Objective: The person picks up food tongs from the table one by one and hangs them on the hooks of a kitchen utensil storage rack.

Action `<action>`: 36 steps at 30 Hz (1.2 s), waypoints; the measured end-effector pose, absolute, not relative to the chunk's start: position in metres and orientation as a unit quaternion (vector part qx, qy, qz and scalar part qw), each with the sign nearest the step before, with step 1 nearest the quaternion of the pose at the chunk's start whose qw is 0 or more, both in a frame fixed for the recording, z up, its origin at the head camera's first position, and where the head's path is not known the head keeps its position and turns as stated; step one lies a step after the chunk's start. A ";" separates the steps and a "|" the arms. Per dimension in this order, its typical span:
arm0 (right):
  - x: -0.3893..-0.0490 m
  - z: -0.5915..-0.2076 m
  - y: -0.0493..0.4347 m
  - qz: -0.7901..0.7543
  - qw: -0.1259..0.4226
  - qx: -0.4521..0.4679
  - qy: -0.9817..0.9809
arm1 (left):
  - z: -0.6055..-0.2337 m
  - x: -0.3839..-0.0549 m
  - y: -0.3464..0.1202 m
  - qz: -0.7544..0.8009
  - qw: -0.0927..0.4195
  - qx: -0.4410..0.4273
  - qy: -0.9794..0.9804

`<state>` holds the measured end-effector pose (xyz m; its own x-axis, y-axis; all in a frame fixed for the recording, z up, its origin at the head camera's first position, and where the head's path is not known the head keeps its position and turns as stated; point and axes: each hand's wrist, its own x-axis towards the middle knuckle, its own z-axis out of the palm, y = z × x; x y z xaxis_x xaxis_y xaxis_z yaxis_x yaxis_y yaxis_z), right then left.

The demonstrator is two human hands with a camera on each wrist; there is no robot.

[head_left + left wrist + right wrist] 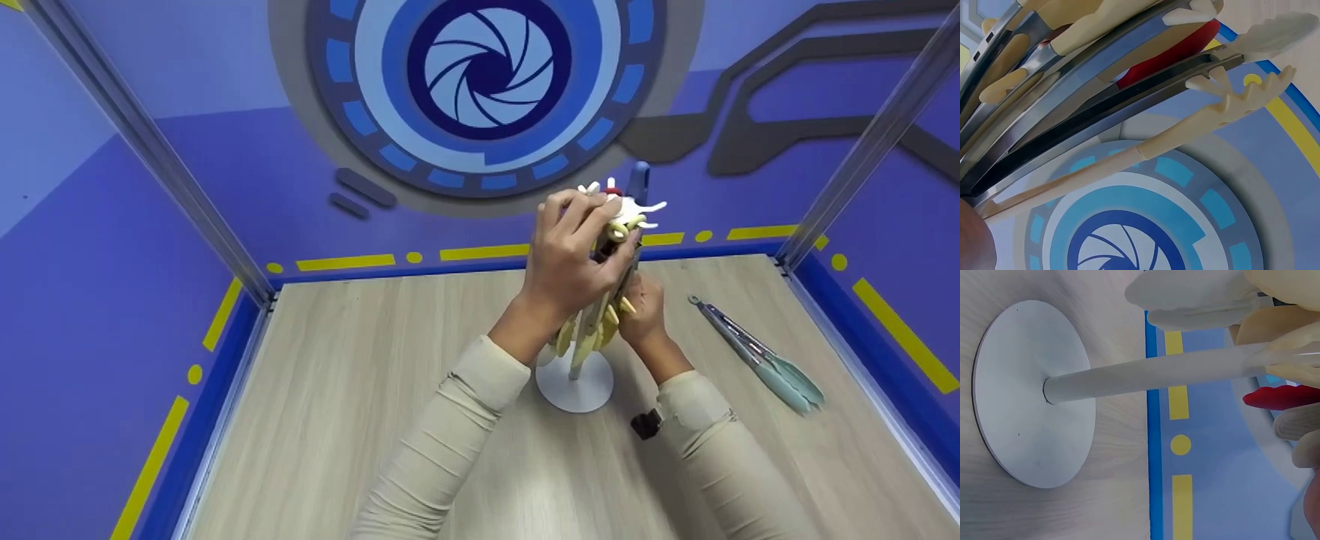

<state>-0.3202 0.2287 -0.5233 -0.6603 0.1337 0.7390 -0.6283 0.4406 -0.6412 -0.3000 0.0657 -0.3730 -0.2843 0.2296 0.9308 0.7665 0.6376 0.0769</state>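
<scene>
A display stand with a round white base (pixel 576 394) and a pole (pixel 1157 377) carries several kitchen tongs (pixel 1044 107) in a hanging bunch. At its top is a white hook rack (pixel 626 214) with curved prongs. My left hand (pixel 566 244) is up at the rack, its fingers and thumb pinching the top end of a pair of tongs by a pale yellow-green loop (pixel 618 230). Lower, at the right side of the bunch, my right hand (pixel 643 307) curls round tongs, its fingers partly hidden. Beige, red and pale tips (pixel 1280 397) hang around the pole.
Green-tipped tongs (pixel 757 356) lie on the wooden table (pixel 360 420) to the right of the stand. A blue handle (pixel 640 180) sticks up behind the rack. Blue printed panels (pixel 210 180) wall the table at the back and both sides.
</scene>
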 end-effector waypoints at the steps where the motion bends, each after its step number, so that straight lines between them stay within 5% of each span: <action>1: -0.319 -0.523 0.229 0.504 0.373 0.155 -0.763 | -0.373 -0.300 0.066 -0.270 0.499 -0.330 -0.755; 19: -0.285 -0.494 0.233 0.523 0.310 0.136 -0.782 | -0.373 -0.298 0.069 -0.267 0.507 -0.315 -0.757; 29: -0.306 -0.524 0.251 0.531 0.265 0.118 -0.796 | -0.374 -0.297 0.069 -0.265 0.512 -0.309 -0.756; 36: -0.309 -0.531 0.261 0.489 0.300 0.120 -0.810 | -0.374 -0.298 0.070 -0.271 0.516 -0.308 -0.752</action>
<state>-0.3094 0.2612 -0.5315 -0.7917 0.0986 0.6029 -0.4879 0.4920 -0.7211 -0.2978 0.0696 -0.3737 -0.2780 0.1843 0.9427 0.7428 0.6636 0.0893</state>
